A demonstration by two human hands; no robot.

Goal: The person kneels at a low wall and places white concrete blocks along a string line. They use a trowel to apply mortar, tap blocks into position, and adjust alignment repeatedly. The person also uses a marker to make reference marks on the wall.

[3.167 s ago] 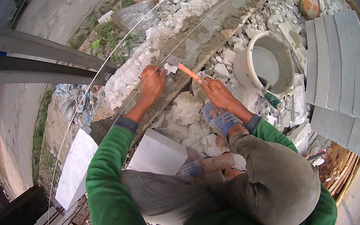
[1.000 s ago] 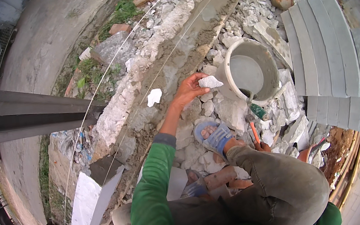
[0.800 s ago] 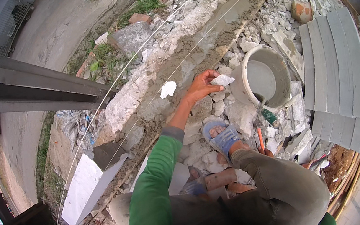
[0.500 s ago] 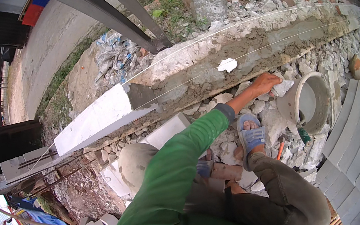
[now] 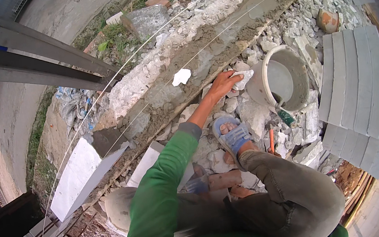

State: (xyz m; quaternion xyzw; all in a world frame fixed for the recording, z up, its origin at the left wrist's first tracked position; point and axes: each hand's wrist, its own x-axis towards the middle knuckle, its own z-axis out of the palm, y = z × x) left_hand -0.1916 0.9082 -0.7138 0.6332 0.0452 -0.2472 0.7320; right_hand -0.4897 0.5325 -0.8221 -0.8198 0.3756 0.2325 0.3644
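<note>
My left hand (image 5: 224, 85), at the end of a green sleeve, has its fingers closed round a pale rubble chunk (image 5: 243, 80). It is just left of a round grey bucket (image 5: 258, 84) with greyish liquid inside. A trowel (image 5: 285, 115) with a green handle leans over the bucket's near rim. Beyond my hand, a flat white chip (image 5: 181, 77) lies on the wet mortar bed (image 5: 201, 63). A white block (image 5: 77, 175) stands at the left end of that bed. My right hand does not show.
Strings (image 5: 193, 59) run along the mortar bed. Broken rubble (image 5: 251, 112) surrounds my sandalled feet. Grey blocks (image 5: 351, 81) are stacked at right. An orange-handled tool (image 5: 271, 140) lies near the bucket. Metal posts (image 5: 45, 56) rise at the upper left.
The view has turned, so the wall now slants more steeply and the bucket appears farther left. My left hand still holds the rubble chunk beside the bucket; the chunk's angle looks different.
</note>
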